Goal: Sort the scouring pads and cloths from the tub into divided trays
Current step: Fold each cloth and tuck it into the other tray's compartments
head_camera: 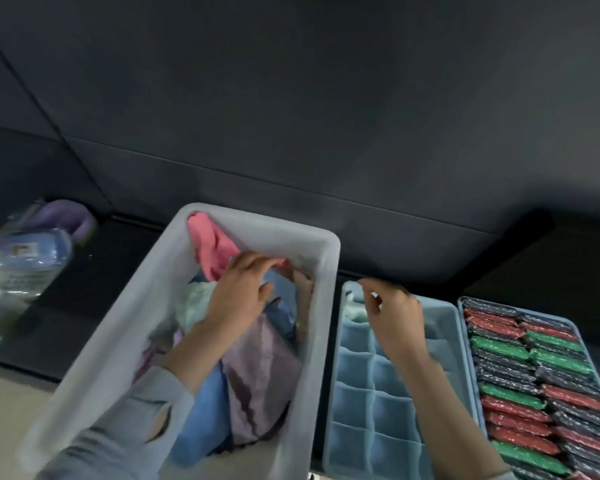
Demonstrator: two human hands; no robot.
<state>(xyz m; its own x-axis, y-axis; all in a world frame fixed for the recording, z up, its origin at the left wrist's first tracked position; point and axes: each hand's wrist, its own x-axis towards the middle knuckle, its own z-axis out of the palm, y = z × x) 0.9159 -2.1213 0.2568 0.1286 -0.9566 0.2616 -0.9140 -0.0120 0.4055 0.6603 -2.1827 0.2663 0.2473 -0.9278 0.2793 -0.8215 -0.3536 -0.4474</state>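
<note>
Dark counter, left hand (243, 292) in tub (174, 306) (fingers curled on cloth (281, 299)).

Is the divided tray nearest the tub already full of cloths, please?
No, the middle divided tray shows mostly bare blue compartments, with only one pale cloth at its far end.

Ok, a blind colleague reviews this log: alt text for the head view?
Left hand reaches into a tub of cloths; right hand hovers over a mostly empty tray, beside a tray of pads.
</note>
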